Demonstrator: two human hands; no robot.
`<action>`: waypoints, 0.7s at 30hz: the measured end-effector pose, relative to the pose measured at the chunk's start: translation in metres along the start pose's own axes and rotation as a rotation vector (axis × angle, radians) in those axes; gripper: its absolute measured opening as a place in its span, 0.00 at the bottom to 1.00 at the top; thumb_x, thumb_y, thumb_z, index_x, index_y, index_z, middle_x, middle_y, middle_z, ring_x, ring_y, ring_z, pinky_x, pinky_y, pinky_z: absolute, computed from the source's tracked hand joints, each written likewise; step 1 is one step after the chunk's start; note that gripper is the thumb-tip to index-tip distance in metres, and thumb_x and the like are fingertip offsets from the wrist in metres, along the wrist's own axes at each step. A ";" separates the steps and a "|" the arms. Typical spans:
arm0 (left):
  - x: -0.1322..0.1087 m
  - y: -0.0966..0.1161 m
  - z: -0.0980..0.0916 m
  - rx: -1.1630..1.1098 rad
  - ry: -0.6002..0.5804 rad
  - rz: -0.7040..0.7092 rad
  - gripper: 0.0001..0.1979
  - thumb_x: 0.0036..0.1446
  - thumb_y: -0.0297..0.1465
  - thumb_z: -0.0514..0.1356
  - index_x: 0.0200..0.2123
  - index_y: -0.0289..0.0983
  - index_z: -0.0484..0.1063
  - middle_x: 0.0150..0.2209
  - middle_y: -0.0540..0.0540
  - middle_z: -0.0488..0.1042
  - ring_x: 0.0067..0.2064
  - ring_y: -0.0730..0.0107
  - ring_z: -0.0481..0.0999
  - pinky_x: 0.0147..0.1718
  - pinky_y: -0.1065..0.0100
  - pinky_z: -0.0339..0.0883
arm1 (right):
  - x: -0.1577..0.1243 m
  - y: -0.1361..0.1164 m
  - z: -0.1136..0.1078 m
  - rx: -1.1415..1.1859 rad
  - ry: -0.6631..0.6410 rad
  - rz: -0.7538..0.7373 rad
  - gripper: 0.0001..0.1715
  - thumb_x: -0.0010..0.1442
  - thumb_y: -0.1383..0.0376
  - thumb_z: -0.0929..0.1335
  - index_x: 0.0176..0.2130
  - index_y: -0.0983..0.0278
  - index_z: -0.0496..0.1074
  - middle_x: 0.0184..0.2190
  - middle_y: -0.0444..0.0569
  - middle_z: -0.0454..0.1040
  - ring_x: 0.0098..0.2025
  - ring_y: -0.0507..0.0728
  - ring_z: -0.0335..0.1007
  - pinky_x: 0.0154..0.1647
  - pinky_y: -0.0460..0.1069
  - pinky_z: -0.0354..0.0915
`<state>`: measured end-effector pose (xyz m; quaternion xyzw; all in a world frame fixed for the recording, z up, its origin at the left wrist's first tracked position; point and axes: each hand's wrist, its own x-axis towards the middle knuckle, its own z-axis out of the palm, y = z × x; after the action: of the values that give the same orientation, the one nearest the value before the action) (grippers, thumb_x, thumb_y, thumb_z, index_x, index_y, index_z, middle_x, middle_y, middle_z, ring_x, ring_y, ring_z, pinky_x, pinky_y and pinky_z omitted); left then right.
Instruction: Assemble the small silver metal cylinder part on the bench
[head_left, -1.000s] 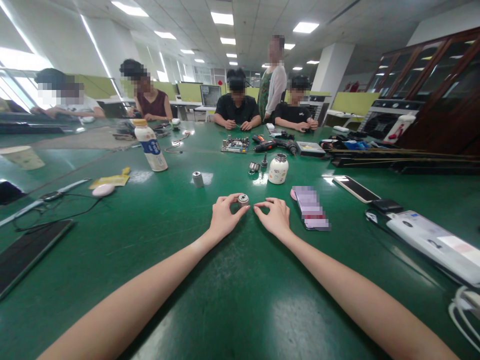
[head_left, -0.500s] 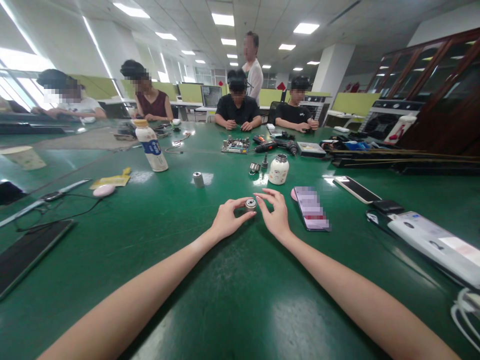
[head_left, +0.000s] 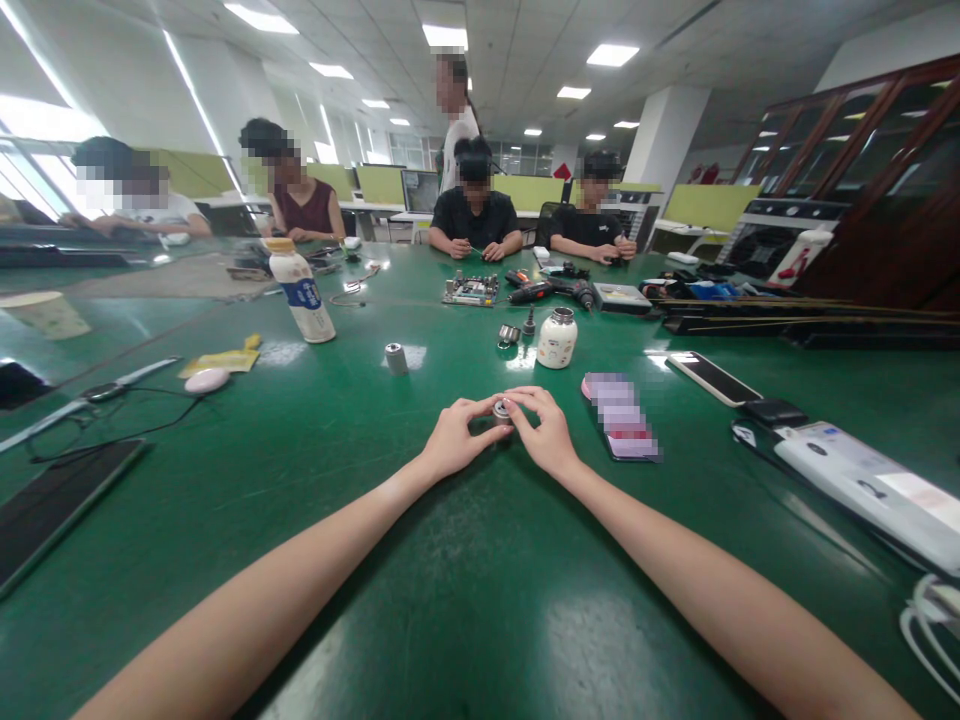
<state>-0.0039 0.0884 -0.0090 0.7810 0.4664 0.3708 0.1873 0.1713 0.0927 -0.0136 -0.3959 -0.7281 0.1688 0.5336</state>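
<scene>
A small grey metal cylinder (head_left: 502, 411) with dark holes in its top stands on the green table (head_left: 465, 600) in front of me. My left hand (head_left: 451, 440) grips it from the left, thumb on the near side and index finger on the far side. From the right, my right hand (head_left: 546, 432) closes its thumb and fingertips at the cylinder's top rim. The fingers hide part of its side. A similar grey cylinder (head_left: 396, 359) stands farther off to the left. Right of my right hand lies a phone (head_left: 626, 425) with a lit screen.
Behind my hands stand a white flask (head_left: 556, 340) without its lid and a metal cap (head_left: 508, 337). A drink bottle (head_left: 304, 295) is back left. Farther away are a circuit board (head_left: 471, 291), power drill (head_left: 555, 291) and seated people. Several phones and cables line the right side.
My right hand has come in from above, and its thumb and fingers have closed onto the cylinder's top. The left hand keeps its hold. A person in the background has walked left.
</scene>
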 end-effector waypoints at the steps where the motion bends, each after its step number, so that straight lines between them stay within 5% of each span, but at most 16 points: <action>1: 0.000 0.000 0.000 0.001 0.003 0.003 0.24 0.56 0.42 0.65 0.55 0.46 0.74 0.47 0.47 0.81 0.48 0.59 0.77 0.51 0.57 0.70 | 0.000 0.000 0.000 0.003 0.006 0.003 0.13 0.66 0.58 0.66 0.41 0.57 0.79 0.42 0.50 0.78 0.48 0.59 0.72 0.55 0.57 0.66; 9: 0.000 0.003 0.000 0.017 0.017 0.014 0.22 0.56 0.42 0.65 0.54 0.48 0.75 0.47 0.49 0.81 0.47 0.59 0.77 0.49 0.58 0.71 | 0.000 -0.001 0.000 -0.001 0.095 0.076 0.14 0.64 0.53 0.67 0.38 0.60 0.76 0.38 0.50 0.78 0.43 0.59 0.73 0.49 0.55 0.68; 13: 0.000 0.002 0.001 0.017 0.016 0.011 0.23 0.56 0.42 0.65 0.54 0.46 0.74 0.48 0.48 0.81 0.47 0.59 0.77 0.49 0.58 0.70 | 0.001 -0.001 0.000 0.014 0.037 0.047 0.14 0.64 0.55 0.67 0.43 0.58 0.78 0.42 0.50 0.78 0.46 0.59 0.73 0.52 0.56 0.67; 21: 0.001 0.006 -0.002 0.018 -0.008 0.007 0.22 0.56 0.41 0.65 0.54 0.47 0.74 0.46 0.49 0.81 0.46 0.60 0.76 0.49 0.58 0.69 | 0.000 0.002 0.002 0.050 0.055 0.092 0.10 0.59 0.56 0.71 0.36 0.58 0.80 0.42 0.50 0.77 0.48 0.59 0.73 0.56 0.57 0.66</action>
<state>-0.0017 0.0860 -0.0035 0.7858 0.4661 0.3640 0.1810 0.1707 0.0943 -0.0156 -0.4200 -0.6895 0.2005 0.5550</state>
